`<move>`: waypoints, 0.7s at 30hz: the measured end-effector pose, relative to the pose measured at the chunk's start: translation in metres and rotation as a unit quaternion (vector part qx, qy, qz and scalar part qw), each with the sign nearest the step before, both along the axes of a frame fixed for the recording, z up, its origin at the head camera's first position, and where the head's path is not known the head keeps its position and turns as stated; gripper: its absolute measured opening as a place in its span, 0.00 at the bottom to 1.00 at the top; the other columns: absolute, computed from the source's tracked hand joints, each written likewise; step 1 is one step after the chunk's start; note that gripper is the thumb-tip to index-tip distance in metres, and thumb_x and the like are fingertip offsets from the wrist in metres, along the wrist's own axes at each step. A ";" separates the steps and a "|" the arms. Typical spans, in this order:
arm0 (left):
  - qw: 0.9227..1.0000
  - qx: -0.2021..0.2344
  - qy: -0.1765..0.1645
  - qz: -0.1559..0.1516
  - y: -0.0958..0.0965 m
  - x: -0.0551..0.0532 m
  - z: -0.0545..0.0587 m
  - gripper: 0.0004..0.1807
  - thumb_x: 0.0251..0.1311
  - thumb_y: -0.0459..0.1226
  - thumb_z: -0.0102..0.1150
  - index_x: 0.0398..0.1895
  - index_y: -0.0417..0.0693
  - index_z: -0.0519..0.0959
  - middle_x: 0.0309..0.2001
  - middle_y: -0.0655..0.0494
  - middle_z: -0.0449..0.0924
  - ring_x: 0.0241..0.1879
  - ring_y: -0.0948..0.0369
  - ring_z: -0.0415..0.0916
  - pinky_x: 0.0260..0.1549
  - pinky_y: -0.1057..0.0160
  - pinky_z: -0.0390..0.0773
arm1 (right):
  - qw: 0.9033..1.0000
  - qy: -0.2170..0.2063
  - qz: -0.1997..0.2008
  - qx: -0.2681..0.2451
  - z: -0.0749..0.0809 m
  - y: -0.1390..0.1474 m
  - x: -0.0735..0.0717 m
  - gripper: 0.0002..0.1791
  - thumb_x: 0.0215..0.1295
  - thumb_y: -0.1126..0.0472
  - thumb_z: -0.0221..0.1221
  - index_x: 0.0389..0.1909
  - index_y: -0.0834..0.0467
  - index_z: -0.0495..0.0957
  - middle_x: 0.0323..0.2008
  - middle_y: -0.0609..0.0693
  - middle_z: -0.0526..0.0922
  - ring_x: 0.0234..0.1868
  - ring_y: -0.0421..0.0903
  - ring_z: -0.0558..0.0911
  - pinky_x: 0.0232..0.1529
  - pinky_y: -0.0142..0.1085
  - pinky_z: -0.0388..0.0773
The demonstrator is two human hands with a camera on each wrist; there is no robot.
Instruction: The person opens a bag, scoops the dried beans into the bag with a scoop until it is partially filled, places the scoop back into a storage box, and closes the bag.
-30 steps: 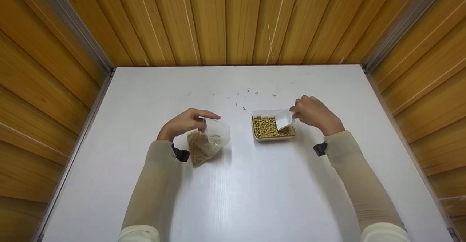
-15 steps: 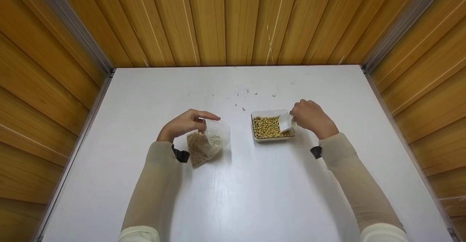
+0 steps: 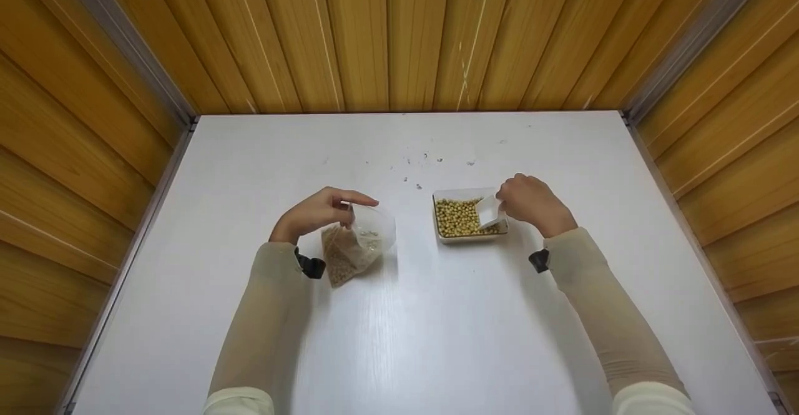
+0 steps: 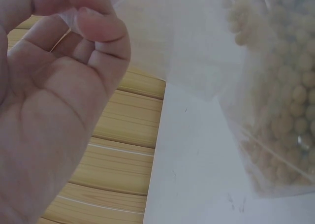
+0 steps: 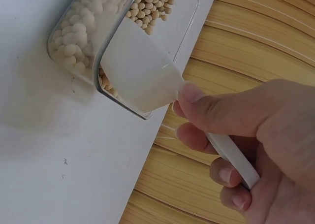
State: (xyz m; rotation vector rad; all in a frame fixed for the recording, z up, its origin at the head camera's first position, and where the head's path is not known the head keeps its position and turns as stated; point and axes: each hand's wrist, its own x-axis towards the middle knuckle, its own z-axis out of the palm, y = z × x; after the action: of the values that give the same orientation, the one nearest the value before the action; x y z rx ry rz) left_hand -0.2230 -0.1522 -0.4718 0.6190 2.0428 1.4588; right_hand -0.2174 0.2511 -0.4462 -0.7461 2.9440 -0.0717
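Note:
My left hand (image 3: 318, 214) pinches the upper edge of a clear plastic bag (image 3: 359, 249), whose mouth gapes toward the right. Soybeans (image 4: 290, 106) fill the lower part of the bag, seen through its film in the left wrist view. My right hand (image 3: 532, 201) grips the handle of a white scoop (image 5: 140, 69), thumb on top and fingers curled beneath. The scoop's bowl dips tilted into the right end of a clear rectangular container (image 3: 471, 239), its front edge down among the soybeans (image 3: 457, 217) there. Part of the bowl is hidden behind the container wall in the right wrist view.
Both the bag and the container are on a white table (image 3: 399, 327), with a gap between them. Small dark marks (image 3: 419, 186) dot the tabletop behind. Wood-panelled walls (image 3: 387, 40) enclose the table at the back and sides.
My right hand has come slightly down and toward me, and the scoop has tilted more steeply in the soybeans. My left hand and the bag have stayed in place.

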 end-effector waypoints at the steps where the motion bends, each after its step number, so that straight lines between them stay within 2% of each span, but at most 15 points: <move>1: 1.000 -0.001 0.002 0.000 0.000 0.000 0.000 0.25 0.58 0.24 0.48 0.59 0.46 0.78 0.65 0.53 0.72 0.27 0.57 0.70 0.38 0.63 0.78 | 1.000 -0.004 -0.003 -0.004 0.000 0.000 0.000 0.09 0.56 0.69 0.65 0.39 0.66 0.86 0.37 0.61 0.86 0.40 0.59 0.82 0.43 0.49 0.79; 5: 1.000 -0.008 0.006 -0.001 0.001 0.001 0.003 0.26 0.58 0.24 0.47 0.59 0.48 0.78 0.65 0.52 0.71 0.26 0.57 0.69 0.39 0.62 0.77 | 0.999 -0.024 -0.016 -0.019 -0.002 0.002 -0.002 0.10 0.56 0.70 0.64 0.40 0.67 0.85 0.39 0.62 0.86 0.42 0.60 0.82 0.44 0.49 0.80; 11: 1.000 -0.007 -0.001 -0.007 0.005 0.012 0.024 0.25 0.57 0.23 0.47 0.59 0.38 0.76 0.65 0.48 0.71 0.28 0.57 0.71 0.40 0.61 0.78 | 0.998 -0.044 -0.026 -0.034 -0.006 0.007 -0.003 0.13 0.57 0.69 0.63 0.44 0.67 0.84 0.43 0.62 0.85 0.46 0.61 0.82 0.47 0.51 0.78; 14: 1.000 -0.008 0.000 -0.008 0.007 0.014 0.028 0.25 0.57 0.23 0.48 0.59 0.37 0.76 0.65 0.47 0.71 0.28 0.57 0.72 0.42 0.57 0.78 | 0.997 -0.055 -0.027 -0.044 -0.008 0.010 -0.003 0.13 0.59 0.69 0.62 0.45 0.67 0.83 0.45 0.63 0.85 0.47 0.61 0.81 0.49 0.51 0.78; 17: 1.000 -0.011 0.000 -0.010 0.007 0.012 0.026 0.25 0.57 0.23 0.47 0.59 0.37 0.75 0.65 0.48 0.71 0.28 0.58 0.72 0.44 0.51 0.77 | 0.994 -0.079 -0.040 -0.061 -0.009 0.014 -0.002 0.14 0.61 0.68 0.60 0.48 0.67 0.82 0.47 0.63 0.84 0.51 0.62 0.79 0.53 0.52 0.76; 21: 1.000 -0.015 -0.002 -0.010 0.009 0.005 0.014 0.24 0.59 0.23 0.47 0.60 0.39 0.76 0.65 0.49 0.71 0.27 0.58 0.72 0.45 0.47 0.77 | 0.984 -0.126 -0.076 -0.098 -0.012 0.020 0.000 0.17 0.65 0.69 0.56 0.53 0.66 0.79 0.51 0.61 0.82 0.57 0.63 0.75 0.58 0.53 0.72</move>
State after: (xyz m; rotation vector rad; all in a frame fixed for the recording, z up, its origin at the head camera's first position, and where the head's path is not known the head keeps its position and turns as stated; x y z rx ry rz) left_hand -0.2179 -0.1437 -0.4580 0.6227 2.0468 1.4137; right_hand -0.2175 0.2713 -0.4586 -0.4904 2.7688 -0.4408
